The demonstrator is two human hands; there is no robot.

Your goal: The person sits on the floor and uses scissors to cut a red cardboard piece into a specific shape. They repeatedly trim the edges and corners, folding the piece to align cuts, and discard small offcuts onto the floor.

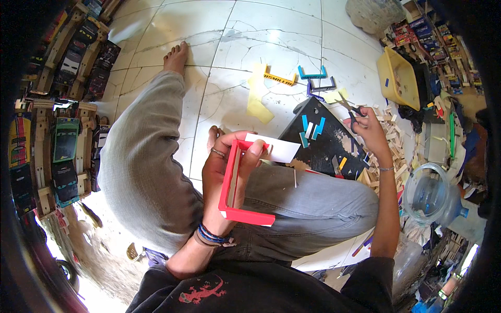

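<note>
Seen from above, a person sits on a pale tiled floor [271,41], one knee raised, with both forearms coming in from the lower edge.

Nearest, the left hand [227,172] grips one red U-shaped frame [237,193], fingers wrapped round its long side and thumb pressing the upper corner. The frame is held upright over the lap with its open side facing right, probably so the inner face stays reachable. One white paper strip [279,148] is pinned against the frame's top end by the fingertips and sticks out to the right.

Further out, the right hand [368,130] is stretched to the right, closed on one pair of scissors [352,110] with blades pointing away, held over a black board [326,138]. The board seems to serve as a work surface: about four small blue and white pieces [311,128] lie on it.

Beyond, on the tiles, lie three more U-shaped frames, one yellow [279,78], one blue [312,74], one purple [321,87], beside a yellow paper sheet [258,101]. Short wooden sticks [391,141], too many to count, are heaped at the right. One yellow tub [399,78] and one clear water jug [433,195] stand there too.
</note>
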